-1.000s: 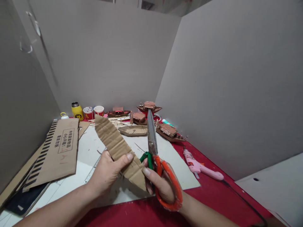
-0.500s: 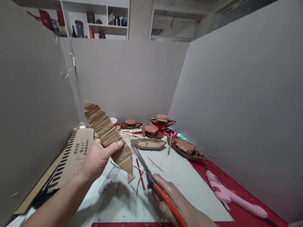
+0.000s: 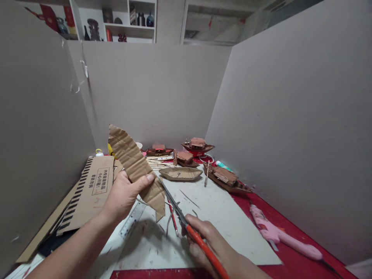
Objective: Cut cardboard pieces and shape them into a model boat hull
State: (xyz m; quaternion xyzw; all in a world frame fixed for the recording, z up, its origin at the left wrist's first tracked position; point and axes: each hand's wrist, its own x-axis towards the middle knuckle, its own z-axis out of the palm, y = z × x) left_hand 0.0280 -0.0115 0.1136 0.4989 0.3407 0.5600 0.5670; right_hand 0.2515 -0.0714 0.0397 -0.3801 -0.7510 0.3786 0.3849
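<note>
Left hand [image 3: 120, 197], in the head view, is pinching the cardboard piece [image 3: 128, 155] under its thumb, tilted above the counter [image 3: 162, 274]; the right hand [image 3: 207, 236] is gripping the scissors [image 3: 200, 241], tips pointing at its edge. Its long outline is looking mostly cut, a tab jutting from the lower end. Beyond, an open hull [image 3: 181, 174] is lying unroofed; roofed model boats [image 3: 226, 176] are looking nearly complete.
</note>
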